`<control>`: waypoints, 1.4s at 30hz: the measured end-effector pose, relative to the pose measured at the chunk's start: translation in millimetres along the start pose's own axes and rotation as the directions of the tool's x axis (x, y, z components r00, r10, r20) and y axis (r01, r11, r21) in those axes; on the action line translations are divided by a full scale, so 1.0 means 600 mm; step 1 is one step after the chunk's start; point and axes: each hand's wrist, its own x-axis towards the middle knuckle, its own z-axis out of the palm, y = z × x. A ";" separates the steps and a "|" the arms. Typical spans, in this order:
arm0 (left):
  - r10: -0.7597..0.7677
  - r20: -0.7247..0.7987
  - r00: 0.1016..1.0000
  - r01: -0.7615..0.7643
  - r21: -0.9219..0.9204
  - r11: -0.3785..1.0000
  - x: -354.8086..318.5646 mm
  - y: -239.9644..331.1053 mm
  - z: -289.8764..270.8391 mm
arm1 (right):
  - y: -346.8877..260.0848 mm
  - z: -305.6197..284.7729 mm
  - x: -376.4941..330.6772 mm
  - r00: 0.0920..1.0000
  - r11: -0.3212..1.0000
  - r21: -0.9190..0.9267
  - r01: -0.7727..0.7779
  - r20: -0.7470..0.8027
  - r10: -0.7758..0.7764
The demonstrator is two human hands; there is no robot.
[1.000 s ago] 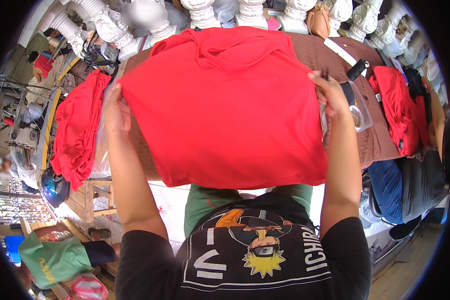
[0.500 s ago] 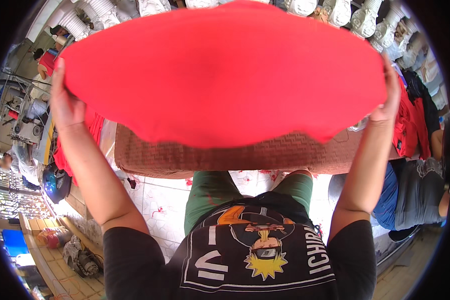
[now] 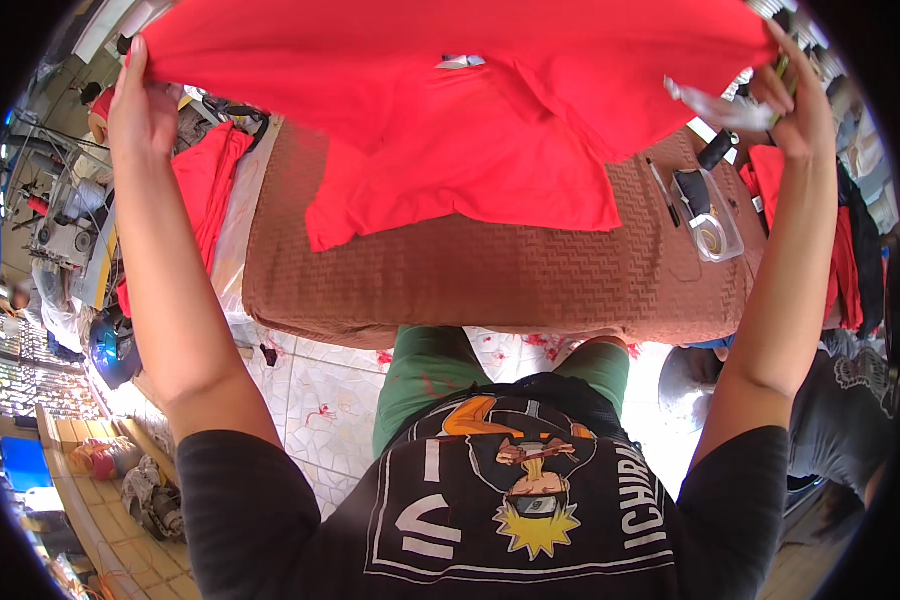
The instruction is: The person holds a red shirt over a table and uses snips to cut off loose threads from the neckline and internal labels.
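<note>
A red shirt (image 3: pixel 470 190) is stretched wide between my two raised hands above a padded table under brown patterned cloth (image 3: pixel 300 275). Its upper edge runs out of view, and a small pale label (image 3: pixel 460 62) shows near the middle. The lower part hangs onto or just over the brown cloth; which one I cannot tell. My left hand (image 3: pixel 145 115) pinches the left edge, thumb and fingers closed on it. At the opposite edge my right hand (image 3: pixel 802 110) grips the fabric with bent fingers. Beside that hand is a blurred whitish thing (image 3: pixel 720 106) I cannot make out.
On the table's right side lie a black pen (image 3: pixel 663 192), a clear plastic box (image 3: pixel 715 235) and a black roll (image 3: pixel 716 150). Red cloth (image 3: pixel 205 190) is heaped at the left. A sewing machine (image 3: pixel 65 240) stands farther left. Someone in grey clothing (image 3: pixel 840 430) sits close on the right.
Both hands have risen and spread slightly apart, carrying the shirt up and away. Its lower part has dropped open, and the label, more tabletop and the box have come into view.
</note>
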 end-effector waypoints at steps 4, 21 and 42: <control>-0.221 0.203 0.954 0.227 -0.006 0.974 -0.121 -0.084 -0.112 | 0.077 -0.031 -0.140 0.972 0.951 -0.200 -0.235 -0.052 0.229; -0.573 0.217 0.790 0.530 0.226 0.817 -0.306 -0.135 -0.202 | 0.239 -0.115 -0.271 0.901 0.882 -0.187 -0.433 -0.070 0.427; -0.924 -0.081 0.374 0.594 0.786 0.171 -0.355 -0.138 -0.247 | 0.254 -0.133 -0.367 0.699 0.513 -0.584 -0.629 -0.135 0.703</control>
